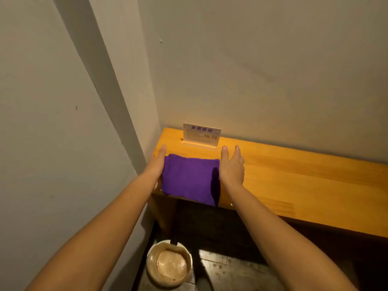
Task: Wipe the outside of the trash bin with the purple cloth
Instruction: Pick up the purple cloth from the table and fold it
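A folded purple cloth (190, 178) lies on the left end of a narrow wooden shelf (283, 177), its near edge hanging slightly over the front. My left hand (157, 162) rests flat against the cloth's left side. At the cloth's right side, my right hand (231, 166) lies flat, fingers extended and slightly apart. Neither hand grips the cloth. Below the shelf on the floor stands a small round trash bin (169, 263), seen from above, with a pale liner inside.
A small printed sign (201, 135) in a wooden stand sits at the shelf's back, just behind the cloth. Grey walls (63, 122) close in at the left and behind. The shelf's wooden leg (163, 213) drops to a dark tiled floor (231, 269) beside the bin.
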Action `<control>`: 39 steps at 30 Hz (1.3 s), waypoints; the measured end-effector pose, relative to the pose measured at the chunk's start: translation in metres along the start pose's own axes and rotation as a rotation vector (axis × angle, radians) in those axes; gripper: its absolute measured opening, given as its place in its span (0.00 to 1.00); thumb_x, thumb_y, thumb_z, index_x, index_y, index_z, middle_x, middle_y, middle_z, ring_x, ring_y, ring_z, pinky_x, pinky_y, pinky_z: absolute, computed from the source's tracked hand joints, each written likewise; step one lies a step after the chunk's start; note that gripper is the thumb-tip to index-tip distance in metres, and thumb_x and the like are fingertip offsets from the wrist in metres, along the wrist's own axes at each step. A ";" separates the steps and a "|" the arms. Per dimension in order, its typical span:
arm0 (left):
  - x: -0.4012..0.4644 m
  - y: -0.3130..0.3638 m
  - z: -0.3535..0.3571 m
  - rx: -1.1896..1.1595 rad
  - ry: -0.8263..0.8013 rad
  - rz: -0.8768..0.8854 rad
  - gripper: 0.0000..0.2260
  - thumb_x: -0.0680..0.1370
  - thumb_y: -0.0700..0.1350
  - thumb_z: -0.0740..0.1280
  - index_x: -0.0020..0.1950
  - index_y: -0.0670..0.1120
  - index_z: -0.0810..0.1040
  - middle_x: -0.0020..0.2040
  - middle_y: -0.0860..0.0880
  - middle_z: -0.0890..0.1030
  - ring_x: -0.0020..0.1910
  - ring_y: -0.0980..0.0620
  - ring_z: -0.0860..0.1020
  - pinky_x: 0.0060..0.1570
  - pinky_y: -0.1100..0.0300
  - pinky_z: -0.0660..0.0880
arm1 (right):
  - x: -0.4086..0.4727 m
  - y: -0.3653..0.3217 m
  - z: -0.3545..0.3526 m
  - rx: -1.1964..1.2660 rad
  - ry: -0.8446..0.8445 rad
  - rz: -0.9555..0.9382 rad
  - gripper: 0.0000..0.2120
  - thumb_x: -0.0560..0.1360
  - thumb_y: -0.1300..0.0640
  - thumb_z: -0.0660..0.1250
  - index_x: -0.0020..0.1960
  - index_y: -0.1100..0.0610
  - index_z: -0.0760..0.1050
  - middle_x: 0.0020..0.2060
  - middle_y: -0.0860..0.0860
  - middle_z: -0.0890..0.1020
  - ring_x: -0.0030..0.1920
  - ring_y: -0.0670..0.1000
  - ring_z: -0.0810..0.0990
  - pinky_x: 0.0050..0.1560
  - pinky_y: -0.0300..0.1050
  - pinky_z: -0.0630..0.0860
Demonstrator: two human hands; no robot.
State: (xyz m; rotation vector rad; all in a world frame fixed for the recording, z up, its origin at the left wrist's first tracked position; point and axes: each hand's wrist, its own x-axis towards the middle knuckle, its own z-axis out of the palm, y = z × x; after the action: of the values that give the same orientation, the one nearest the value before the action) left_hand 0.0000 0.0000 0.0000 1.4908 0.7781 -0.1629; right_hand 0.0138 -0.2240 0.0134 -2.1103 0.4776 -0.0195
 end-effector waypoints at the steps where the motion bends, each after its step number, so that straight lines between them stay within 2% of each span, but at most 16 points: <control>1: 0.003 -0.001 0.002 0.044 0.019 0.000 0.39 0.76 0.68 0.63 0.80 0.48 0.58 0.77 0.45 0.67 0.67 0.43 0.73 0.59 0.50 0.70 | 0.002 0.001 0.005 -0.019 -0.015 0.016 0.35 0.83 0.33 0.51 0.84 0.49 0.53 0.82 0.56 0.63 0.78 0.62 0.64 0.73 0.62 0.65; 4: 0.012 -0.009 0.007 0.200 0.031 0.010 0.41 0.76 0.58 0.72 0.81 0.46 0.56 0.77 0.43 0.67 0.70 0.41 0.71 0.62 0.52 0.71 | 0.002 0.012 0.022 -0.106 -0.095 0.077 0.34 0.83 0.38 0.55 0.84 0.51 0.52 0.80 0.56 0.66 0.76 0.62 0.67 0.70 0.60 0.68; 6: 0.012 -0.015 0.011 0.251 0.055 0.008 0.40 0.74 0.54 0.75 0.80 0.46 0.57 0.75 0.43 0.69 0.68 0.41 0.73 0.63 0.48 0.73 | -0.004 0.014 0.031 -0.127 -0.148 0.108 0.35 0.81 0.42 0.61 0.83 0.53 0.55 0.78 0.56 0.67 0.74 0.61 0.71 0.68 0.58 0.71; 10: 0.006 -0.024 0.022 0.243 0.023 -0.010 0.36 0.73 0.50 0.76 0.77 0.45 0.64 0.70 0.45 0.73 0.57 0.47 0.76 0.52 0.54 0.76 | -0.007 0.015 0.042 -0.129 -0.179 0.093 0.36 0.77 0.47 0.69 0.81 0.54 0.60 0.77 0.55 0.68 0.71 0.60 0.74 0.66 0.57 0.75; 13: 0.002 -0.030 0.027 0.153 0.018 0.004 0.29 0.76 0.44 0.74 0.75 0.48 0.69 0.69 0.46 0.75 0.55 0.51 0.75 0.48 0.59 0.75 | -0.010 0.024 0.047 -0.079 -0.191 0.029 0.36 0.77 0.48 0.72 0.80 0.54 0.62 0.75 0.55 0.71 0.70 0.58 0.75 0.65 0.54 0.75; 17: -0.012 -0.019 0.027 -0.212 -0.053 -0.019 0.18 0.78 0.39 0.71 0.68 0.48 0.78 0.61 0.44 0.83 0.50 0.49 0.84 0.38 0.59 0.80 | -0.013 0.030 0.045 0.146 -0.189 0.070 0.40 0.76 0.40 0.73 0.81 0.48 0.60 0.69 0.53 0.79 0.69 0.55 0.77 0.64 0.51 0.76; 18: -0.017 -0.014 0.026 -0.305 -0.111 -0.010 0.19 0.78 0.38 0.71 0.68 0.47 0.78 0.60 0.43 0.83 0.50 0.48 0.85 0.39 0.58 0.81 | -0.014 0.029 0.043 0.200 -0.203 0.095 0.41 0.75 0.37 0.73 0.81 0.47 0.60 0.67 0.53 0.80 0.68 0.55 0.78 0.61 0.50 0.76; 20: -0.030 -0.003 0.023 -0.435 -0.240 0.049 0.20 0.78 0.37 0.71 0.69 0.46 0.77 0.60 0.42 0.84 0.53 0.48 0.85 0.44 0.57 0.81 | -0.016 0.026 0.039 0.313 -0.259 0.174 0.41 0.74 0.34 0.72 0.81 0.45 0.61 0.71 0.53 0.77 0.70 0.56 0.76 0.64 0.53 0.78; 22: -0.042 0.013 0.018 -0.488 -0.350 0.139 0.22 0.76 0.39 0.73 0.70 0.46 0.76 0.61 0.42 0.83 0.57 0.46 0.83 0.49 0.57 0.80 | -0.020 0.024 0.035 0.422 -0.357 0.240 0.38 0.74 0.32 0.70 0.79 0.46 0.66 0.74 0.53 0.74 0.70 0.56 0.77 0.67 0.58 0.78; 24: -0.056 0.031 0.013 -0.497 -0.426 0.237 0.23 0.76 0.39 0.72 0.71 0.45 0.74 0.62 0.42 0.83 0.60 0.46 0.82 0.52 0.57 0.79 | -0.027 0.016 0.028 0.600 -0.505 0.326 0.35 0.76 0.30 0.65 0.76 0.49 0.70 0.71 0.54 0.78 0.66 0.57 0.81 0.66 0.57 0.79; 27: -0.076 0.049 0.003 -0.412 -0.482 0.386 0.25 0.78 0.36 0.69 0.74 0.48 0.70 0.65 0.44 0.81 0.64 0.44 0.79 0.57 0.54 0.78 | -0.046 -0.002 0.014 0.935 -0.680 0.403 0.33 0.76 0.32 0.65 0.73 0.50 0.74 0.65 0.54 0.84 0.61 0.57 0.85 0.57 0.54 0.83; 30: -0.097 0.058 -0.017 -0.267 -0.448 0.506 0.28 0.79 0.38 0.70 0.74 0.58 0.67 0.68 0.42 0.78 0.65 0.44 0.79 0.58 0.51 0.79 | -0.061 -0.011 0.003 0.994 -0.569 0.253 0.28 0.78 0.47 0.72 0.77 0.47 0.70 0.67 0.54 0.82 0.61 0.56 0.85 0.57 0.54 0.84; 32: -0.109 0.060 -0.035 -0.143 -0.397 0.551 0.30 0.79 0.38 0.70 0.74 0.61 0.66 0.66 0.41 0.79 0.63 0.46 0.80 0.56 0.54 0.80 | -0.069 -0.018 -0.009 0.899 -0.463 0.098 0.30 0.79 0.52 0.73 0.79 0.44 0.67 0.68 0.51 0.80 0.62 0.54 0.84 0.57 0.53 0.85; 35: -0.123 0.055 -0.060 0.052 -0.384 0.560 0.30 0.78 0.33 0.69 0.76 0.53 0.67 0.62 0.42 0.82 0.62 0.51 0.80 0.57 0.60 0.78 | -0.078 -0.027 -0.032 0.645 -0.296 -0.159 0.32 0.80 0.51 0.72 0.80 0.42 0.63 0.72 0.47 0.75 0.64 0.48 0.79 0.50 0.40 0.84; 37: -0.134 0.051 -0.069 0.234 -0.362 0.594 0.25 0.78 0.32 0.69 0.73 0.47 0.73 0.57 0.49 0.84 0.57 0.56 0.82 0.54 0.65 0.78 | -0.086 -0.029 -0.046 0.479 -0.205 -0.312 0.31 0.82 0.51 0.70 0.81 0.42 0.63 0.76 0.45 0.71 0.68 0.44 0.74 0.53 0.33 0.81; 39: -0.145 0.047 -0.077 0.428 -0.271 0.661 0.17 0.78 0.35 0.70 0.66 0.48 0.79 0.52 0.54 0.84 0.53 0.57 0.83 0.50 0.67 0.79 | -0.102 -0.031 -0.055 0.355 -0.120 -0.421 0.26 0.83 0.52 0.68 0.79 0.43 0.67 0.76 0.46 0.73 0.70 0.43 0.72 0.59 0.34 0.79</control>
State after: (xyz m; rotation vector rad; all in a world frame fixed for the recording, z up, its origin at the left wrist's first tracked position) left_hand -0.1112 0.0249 0.1273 2.0040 0.0017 -0.0261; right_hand -0.0814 -0.2183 0.0866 -1.8130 -0.0479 -0.2042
